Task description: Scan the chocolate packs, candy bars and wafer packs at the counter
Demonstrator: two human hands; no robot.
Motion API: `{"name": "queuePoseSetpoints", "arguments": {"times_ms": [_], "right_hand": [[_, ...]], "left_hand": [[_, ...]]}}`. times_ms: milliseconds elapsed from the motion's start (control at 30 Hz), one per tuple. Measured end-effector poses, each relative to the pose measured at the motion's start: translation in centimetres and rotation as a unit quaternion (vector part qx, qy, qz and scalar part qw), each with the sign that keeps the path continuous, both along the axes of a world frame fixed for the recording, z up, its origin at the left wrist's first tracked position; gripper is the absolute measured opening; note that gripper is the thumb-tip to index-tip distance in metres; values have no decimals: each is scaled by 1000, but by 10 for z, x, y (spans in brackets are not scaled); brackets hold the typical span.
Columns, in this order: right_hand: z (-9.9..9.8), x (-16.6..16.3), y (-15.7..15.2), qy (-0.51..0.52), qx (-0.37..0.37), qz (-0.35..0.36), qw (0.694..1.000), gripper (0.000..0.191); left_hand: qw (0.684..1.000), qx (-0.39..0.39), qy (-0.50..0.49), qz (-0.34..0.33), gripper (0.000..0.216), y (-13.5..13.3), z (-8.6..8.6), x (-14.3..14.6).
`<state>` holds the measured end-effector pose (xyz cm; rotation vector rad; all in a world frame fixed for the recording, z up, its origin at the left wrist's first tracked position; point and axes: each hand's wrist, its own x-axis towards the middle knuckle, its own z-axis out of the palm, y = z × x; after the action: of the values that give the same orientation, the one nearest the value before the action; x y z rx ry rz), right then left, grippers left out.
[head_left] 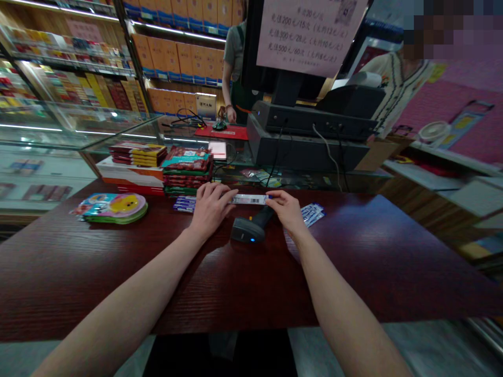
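Note:
A slim white packet with a barcode (251,199) is stretched level between my two hands. My right hand (286,207) pinches its right end. My left hand (211,207) has thumb and fingers at its left end, with the palm over part of a stack of slim blue-and-white packets (184,203). Below the barcoded packet a black barcode scanner (248,230) lies on the table, showing a blue light. Several loose blue-and-white packets (312,214) are fanned out just right of my right hand.
On the dark wooden table (236,293) are stacked snack packs (187,162), a white-orange box (131,174) and colourful cartoon packs (113,206). Behind rises a checkout machine (310,136) with trailing cables. One person (236,63) stands behind the counter, another person (396,78) at right.

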<state>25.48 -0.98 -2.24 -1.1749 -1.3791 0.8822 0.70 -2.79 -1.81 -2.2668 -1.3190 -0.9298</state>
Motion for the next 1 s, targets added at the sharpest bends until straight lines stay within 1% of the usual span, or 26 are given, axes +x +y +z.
{"name": "queuePoseSetpoints", "arguments": {"times_ms": [133,333,533,633,733,833,1000], "right_hand": [[-1,-3,-1,3,5,3,1000,36],[-4,-1,1,-14,12,9,1000,34],[-7,3,3,-58,25,25,998,42],[-6,9,3,-98,45,26,994,45],[-3,15,0,-167,78,14,983,47],[2,19,-5,-239,111,6,965,51],[10,24,-11,-307,141,51,940,61]], "left_hand": [[999,34,6,0,39,2,-1,-1],[999,42,7,3,39,3,-2,-1],[999,41,-3,10,37,3,-2,-4],[999,41,-3,15,36,3,-1,-7],[999,37,-4,20,34,2,1,-9],[999,33,-10,29,35,2,2,-12],[998,31,-15,46,35,2,3,-16]]}}
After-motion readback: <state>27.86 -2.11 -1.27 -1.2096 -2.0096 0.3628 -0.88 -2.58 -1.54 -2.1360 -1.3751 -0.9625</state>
